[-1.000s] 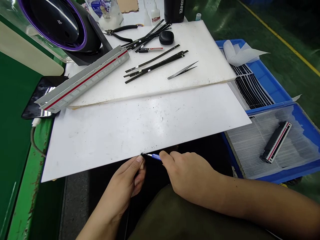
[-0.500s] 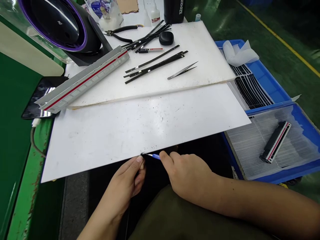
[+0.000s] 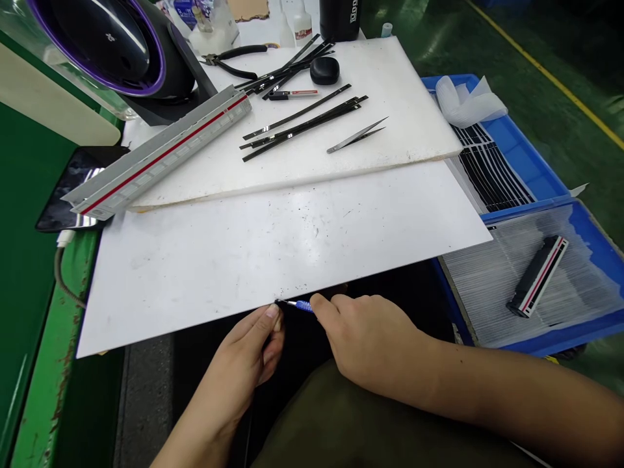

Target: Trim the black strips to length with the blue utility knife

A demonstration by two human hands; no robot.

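My right hand is closed round a slim blue-handled tool; its thin metal tip points left, and its exact kind is too small to tell. The tip meets a tiny dark piece at the front edge of the white sheet. My left hand pinches that piece between thumb and curled fingers, which hide most of it. Dark specks lie on the sheet just beyond the fingertips.
On a white foam board lie black strips, tweezers, a pen, a black case and cutters. A triangular scale ruler rests at left, beside a fan. Blue trays stand at right.
Both hands and the tool stay almost in place. The view has shifted slightly, so the board and items on it appear a little higher.
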